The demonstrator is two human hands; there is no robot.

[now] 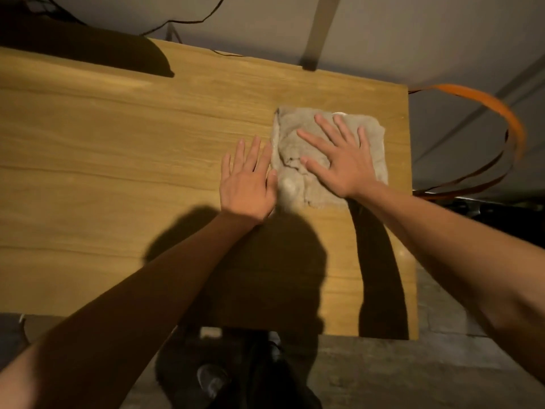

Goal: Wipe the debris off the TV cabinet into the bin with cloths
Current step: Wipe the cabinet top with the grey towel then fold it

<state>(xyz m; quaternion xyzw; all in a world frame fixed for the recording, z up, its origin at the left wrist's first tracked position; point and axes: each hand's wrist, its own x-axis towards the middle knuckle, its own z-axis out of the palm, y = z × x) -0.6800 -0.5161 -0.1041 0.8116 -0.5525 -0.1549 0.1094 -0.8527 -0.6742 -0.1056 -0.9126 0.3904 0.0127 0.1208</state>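
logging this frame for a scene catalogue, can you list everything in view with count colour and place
TV cabinet: one, light wood grain, fills most of the view
cloth: one, beige, flat on the cabinet top near its right edge
bin: one, orange rim only, off the cabinet's right edge
cables: thin, black, behind the cabinet at top left; count unclear
dark object: one, black, back left of the cabinet top; too dim to identify
floor: grey, along the bottom
left hand: flat on the wood, touching the cloth's left edge
right hand: fingers spread, pressing on the cloth
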